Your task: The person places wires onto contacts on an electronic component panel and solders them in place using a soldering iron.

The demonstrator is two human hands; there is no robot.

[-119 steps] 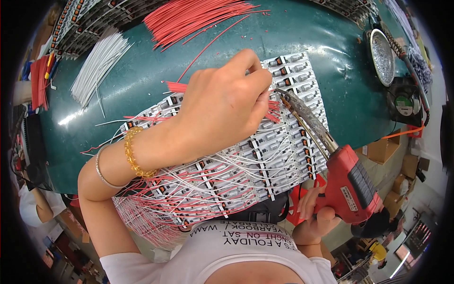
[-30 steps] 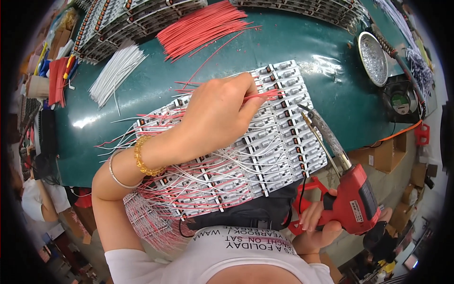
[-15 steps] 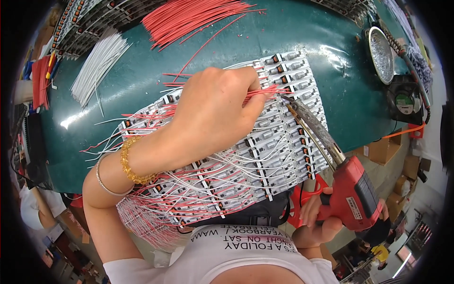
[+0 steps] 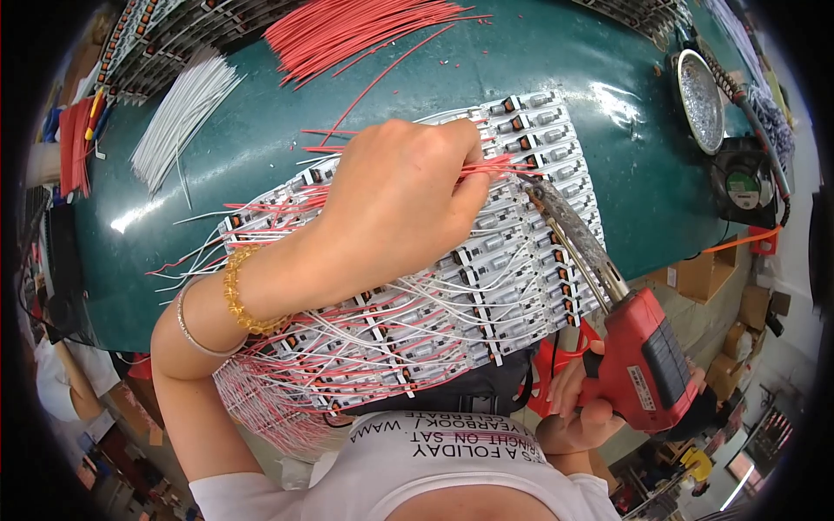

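Observation:
Over the panel of small white circuit boards [image 4: 486,247], my left hand [image 4: 404,204] is closed on a small bunch of red wires [image 4: 497,165]. The wire ends stick out past my fingertips toward the right side of the panel. A red soldering gun [image 4: 647,360] is gripped in my right hand [image 4: 580,399] at the lower right. Its dark metal tip [image 4: 532,184] reaches up and left to the boards, close by the wire ends; whether it touches them I cannot tell. Many red and white wires [image 4: 347,339] fan out leftward from the boards.
On the green table [image 4: 261,130] lie a pile of loose red wires [image 4: 356,35] and a bundle of white wires [image 4: 187,122]. A round metal dish [image 4: 700,100] stands at the far right, beside a dark device [image 4: 745,187]. Cardboard boxes [image 4: 708,271] sit on the floor beyond the edge.
The soldering gun's body has shifted slightly left and down, its tip staying near the wire ends. My left hand has moved barely to the right, still holding the red wires.

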